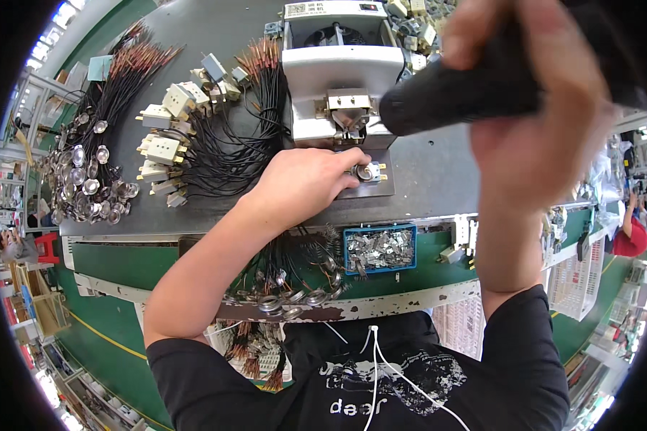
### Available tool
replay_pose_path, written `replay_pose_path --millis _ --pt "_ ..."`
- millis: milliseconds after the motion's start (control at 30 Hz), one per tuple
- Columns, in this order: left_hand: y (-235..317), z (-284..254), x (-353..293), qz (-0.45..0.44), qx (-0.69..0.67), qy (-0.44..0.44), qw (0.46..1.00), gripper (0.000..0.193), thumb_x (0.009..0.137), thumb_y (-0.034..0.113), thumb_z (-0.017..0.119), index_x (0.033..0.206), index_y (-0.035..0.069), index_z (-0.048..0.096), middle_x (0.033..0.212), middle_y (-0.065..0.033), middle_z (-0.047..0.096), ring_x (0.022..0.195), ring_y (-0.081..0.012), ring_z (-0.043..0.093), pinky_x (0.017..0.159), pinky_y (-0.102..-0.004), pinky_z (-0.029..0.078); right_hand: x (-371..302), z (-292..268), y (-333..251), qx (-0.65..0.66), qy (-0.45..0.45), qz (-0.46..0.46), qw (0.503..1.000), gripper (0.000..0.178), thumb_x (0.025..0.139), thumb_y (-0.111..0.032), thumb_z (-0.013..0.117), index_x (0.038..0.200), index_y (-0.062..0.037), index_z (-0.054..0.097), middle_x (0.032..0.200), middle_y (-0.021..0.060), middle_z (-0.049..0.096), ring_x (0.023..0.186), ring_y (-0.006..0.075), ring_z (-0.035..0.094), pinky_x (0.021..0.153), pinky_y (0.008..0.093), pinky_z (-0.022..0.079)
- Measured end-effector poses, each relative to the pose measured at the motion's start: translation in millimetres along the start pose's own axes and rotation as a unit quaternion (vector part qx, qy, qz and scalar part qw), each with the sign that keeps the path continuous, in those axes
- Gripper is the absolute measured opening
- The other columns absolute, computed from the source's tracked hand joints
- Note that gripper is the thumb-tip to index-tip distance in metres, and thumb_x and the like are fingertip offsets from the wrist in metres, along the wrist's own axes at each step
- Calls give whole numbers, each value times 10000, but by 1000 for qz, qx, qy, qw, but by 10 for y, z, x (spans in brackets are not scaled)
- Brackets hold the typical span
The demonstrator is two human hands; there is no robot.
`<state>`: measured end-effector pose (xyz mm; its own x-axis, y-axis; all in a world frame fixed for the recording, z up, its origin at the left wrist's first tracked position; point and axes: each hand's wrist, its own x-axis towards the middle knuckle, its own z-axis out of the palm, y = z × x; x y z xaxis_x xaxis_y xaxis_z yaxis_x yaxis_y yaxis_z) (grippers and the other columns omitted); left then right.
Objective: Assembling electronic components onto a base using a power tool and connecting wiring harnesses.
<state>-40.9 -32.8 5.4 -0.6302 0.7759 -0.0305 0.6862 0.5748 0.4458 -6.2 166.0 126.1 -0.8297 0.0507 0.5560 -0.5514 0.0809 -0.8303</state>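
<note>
My left hand (305, 179) reaches to the front of a small grey bench machine (343, 75). Its thumb and index finger close round a small part with a round metal cap and a white body with brass terminals (370, 172), resting on the machine's metal base plate (381, 188). Close to the camera, my right hand (546, 136) is raised and blurred. Its fingers wrap round a thick black cylindrical tool (460, 97), whose rounded end points left toward the machine's front. The tool's exact kind cannot be made out.
Left of the machine lie white connector blocks (164, 149) on black wires and a bundle of round metal caps (86, 172). A blue tray (379, 250) of small metal pieces sits below the bench edge, beside hanging wired caps (269, 303). More white blocks (417, 32) lie behind right.
</note>
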Motion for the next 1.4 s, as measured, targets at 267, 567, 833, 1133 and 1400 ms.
replay_pose_path --millis 267,567,833,1133,1400 --pt "-20 29 10 -8 -6 2 1000 342 969 331 657 1283 198 639 988 -107 746 929 -318 716 758 -443 570 46 471 267 11 127 12 992 135 893 -1 755 1005 -5 680 748 31 681 587 94 637 525 226 488" --pt "23 -17 40 -20 -5 -27 999 340 984 333 634 1294 193 635 992 -110 745 929 -322 716 761 -444 565 396 526 913 176 44 -222 958 120 877 19 758 972 -7 690 781 31 687 646 104 652 589 242 515" --pt "-37 12 -6 -7 -6 0 1000 356 967 322 658 1299 194 673 973 -106 746 920 -316 713 769 -430 563 194 587 339 137 24 27 990 609 852 97 743 1386 34 456 1147 135 689 937 182 702 800 339 603" --pt "-63 84 -10 16 -13 63 998 332 933 358 676 1213 186 725 916 -103 751 900 -309 723 759 -442 568 -69 228 381 71 61 -49 994 137 969 -4 681 1064 93 662 904 129 719 593 137 612 569 286 521" --pt "-14 -1 37 -10 -9 21 1000 326 945 382 677 1202 183 704 925 -98 742 898 -312 710 761 -440 564 -225 71 583 22 41 -67 997 132 958 24 696 1062 93 653 921 122 711 611 140 637 567 284 524"
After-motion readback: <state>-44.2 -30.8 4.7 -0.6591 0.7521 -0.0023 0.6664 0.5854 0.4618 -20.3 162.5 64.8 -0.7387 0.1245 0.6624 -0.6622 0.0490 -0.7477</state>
